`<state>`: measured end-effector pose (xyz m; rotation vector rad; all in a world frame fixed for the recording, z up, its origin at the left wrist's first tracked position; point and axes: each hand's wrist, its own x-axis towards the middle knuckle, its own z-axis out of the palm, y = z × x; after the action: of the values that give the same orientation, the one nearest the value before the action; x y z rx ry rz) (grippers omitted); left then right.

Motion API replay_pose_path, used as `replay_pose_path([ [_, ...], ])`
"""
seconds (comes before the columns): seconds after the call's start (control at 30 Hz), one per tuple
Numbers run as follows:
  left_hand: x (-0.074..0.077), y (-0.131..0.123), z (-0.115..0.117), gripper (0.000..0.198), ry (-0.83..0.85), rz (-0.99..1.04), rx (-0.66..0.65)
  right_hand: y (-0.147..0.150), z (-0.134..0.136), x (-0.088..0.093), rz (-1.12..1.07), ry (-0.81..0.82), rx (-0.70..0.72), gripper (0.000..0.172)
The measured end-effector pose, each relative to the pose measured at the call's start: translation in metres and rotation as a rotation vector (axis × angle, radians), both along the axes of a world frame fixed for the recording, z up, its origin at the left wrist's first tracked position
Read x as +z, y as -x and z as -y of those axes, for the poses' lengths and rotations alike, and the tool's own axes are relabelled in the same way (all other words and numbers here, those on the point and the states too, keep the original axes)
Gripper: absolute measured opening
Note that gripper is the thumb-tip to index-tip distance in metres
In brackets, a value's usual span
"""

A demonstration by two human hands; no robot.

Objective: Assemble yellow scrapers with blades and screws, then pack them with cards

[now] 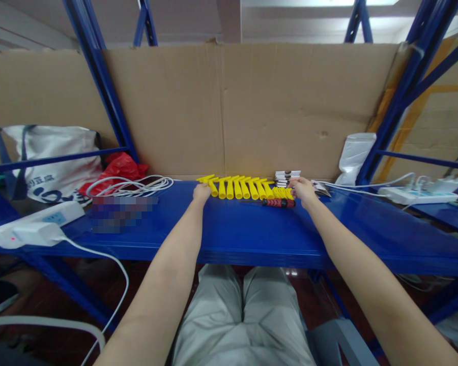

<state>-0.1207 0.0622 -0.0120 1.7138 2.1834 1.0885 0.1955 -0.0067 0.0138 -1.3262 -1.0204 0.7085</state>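
A row of yellow plastic handle-like pieces (237,189) stands along the back of the blue table, each with a wide round end towards me. My left hand (202,192) is closed at the row's left end, against the leftmost yellow piece (212,187); its fingertips are partly hidden. At the right end, my right hand (304,190) has its fingers bent together beside smaller yellow pieces (282,193) and a stack of white-and-black items (287,178). What it holds is too small to make out. A screwdriver (278,203) with a red-and-black handle lies in front.
Cardboard (267,112) walls the back of the blue table (252,234). At left are a power strip (38,226), coiled white cable (148,185), a red bag (122,170) and a cloth bag (61,157). A white pouch (355,157) and another power strip (416,194) are at right.
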Motion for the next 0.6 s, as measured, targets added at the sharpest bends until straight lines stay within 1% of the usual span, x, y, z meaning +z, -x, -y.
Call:
replay_pose_path([
  [0.1,0.004,0.0,-0.003,0.041,0.078,0.047,0.041,0.001,0.0,0.0,0.017,0.001,0.012,0.008],
  [0.17,0.007,-0.003,-0.001,0.045,0.084,0.047,0.047,0.002,0.001,0.0,0.016,-0.005,0.021,0.008],
  [0.23,0.011,-0.009,0.004,0.046,0.082,0.041,0.054,0.002,0.002,0.0,0.01,-0.007,0.028,0.009],
  [0.37,0.02,-0.027,0.016,0.051,0.002,-0.064,0.069,0.001,0.002,0.001,0.014,-0.007,0.03,0.009],
  [0.43,0.025,-0.031,0.02,0.054,0.016,-0.1,0.081,0.001,0.002,0.001,0.02,-0.005,0.029,0.009],
  [0.5,0.027,-0.027,0.022,0.056,0.031,-0.144,0.102,0.001,0.001,0.0,0.033,-0.005,0.031,0.008],
  [0.6,0.026,-0.003,0.026,0.059,0.014,-0.234,0.164,0.001,0.0,-0.001,0.071,-0.011,0.033,0.008],
])
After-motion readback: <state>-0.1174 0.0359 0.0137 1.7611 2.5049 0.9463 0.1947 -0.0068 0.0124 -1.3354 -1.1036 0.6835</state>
